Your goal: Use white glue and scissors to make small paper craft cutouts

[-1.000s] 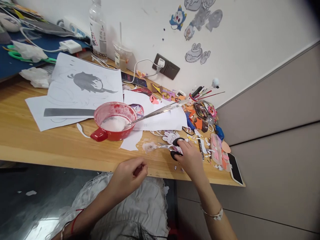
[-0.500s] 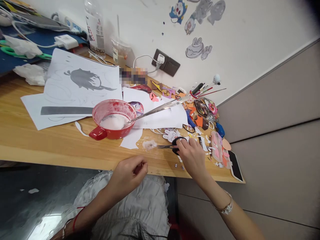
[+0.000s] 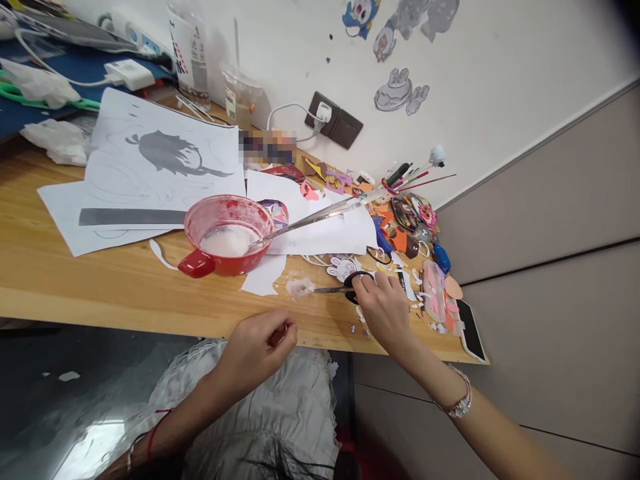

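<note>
My right hand [image 3: 384, 308] is closed around the black handles of a pair of scissors [image 3: 333, 290]. The blade tips point left and reach a whitish powdery patch [image 3: 300, 287] on the wooden desk. Over the desk's front edge my left hand [image 3: 263, 339] is curled in a loose fist; whether anything sits inside it is hidden. A white paper rabbit cutout [image 3: 341, 268] lies just behind the scissors. Left of the patch stands a red bowl with a handle [image 3: 199, 263], holding something white, and a long metal utensil [image 3: 310, 219] leans out of it to the right.
Sheets with a dark-haired drawing [image 3: 165, 157] lie at the left. A plastic bottle [image 3: 189, 60] and a lidded cup [image 3: 241, 93] stand by the wall. Paper scraps [image 3: 400, 240] clutter the right, with a phone [image 3: 471, 330] at the corner.
The scissor blades look closer together now than before. Both hands stay nearly in place, and the whole view has shifted slightly.
</note>
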A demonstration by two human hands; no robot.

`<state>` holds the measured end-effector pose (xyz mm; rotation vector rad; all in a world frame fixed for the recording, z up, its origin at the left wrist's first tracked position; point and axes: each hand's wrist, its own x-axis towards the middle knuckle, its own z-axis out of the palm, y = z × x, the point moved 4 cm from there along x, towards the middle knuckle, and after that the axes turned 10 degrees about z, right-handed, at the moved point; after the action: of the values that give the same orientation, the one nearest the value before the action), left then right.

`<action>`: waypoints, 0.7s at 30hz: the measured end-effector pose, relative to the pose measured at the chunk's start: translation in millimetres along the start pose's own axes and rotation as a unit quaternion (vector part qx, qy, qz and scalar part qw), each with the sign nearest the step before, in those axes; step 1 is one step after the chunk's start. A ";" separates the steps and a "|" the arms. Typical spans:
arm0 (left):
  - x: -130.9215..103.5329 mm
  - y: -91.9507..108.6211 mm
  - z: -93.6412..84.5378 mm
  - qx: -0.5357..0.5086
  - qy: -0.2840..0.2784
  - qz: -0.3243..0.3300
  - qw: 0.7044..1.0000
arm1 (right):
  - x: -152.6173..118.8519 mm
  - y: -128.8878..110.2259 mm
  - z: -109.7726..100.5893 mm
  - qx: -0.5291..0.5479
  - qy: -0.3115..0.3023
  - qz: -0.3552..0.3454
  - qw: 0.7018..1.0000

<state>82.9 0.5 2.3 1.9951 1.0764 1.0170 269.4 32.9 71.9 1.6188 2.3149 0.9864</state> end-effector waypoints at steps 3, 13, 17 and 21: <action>-0.3 0.2 0.0 -0.001 0.003 0.000 1.000 | 1.6 -0.9 -0.7 0.003 -0.001 -0.010 1.000; 1.2 1.2 -0.9 0.003 0.003 0.004 1.000 | 4.5 3.1 4.9 0.052 -0.058 0.014 0.997; 0.8 0.6 -0.9 0.002 0.004 0.001 1.000 | 9.0 6.6 9.1 0.098 -0.135 0.048 0.985; 0.9 0.1 -0.2 -0.002 0.001 -0.001 1.000 | 12.6 9.0 12.9 0.173 -0.248 0.105 0.947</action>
<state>83.1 1.3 2.8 1.9909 1.0760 1.0202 277.4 51.3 70.2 1.9908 2.0648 0.1517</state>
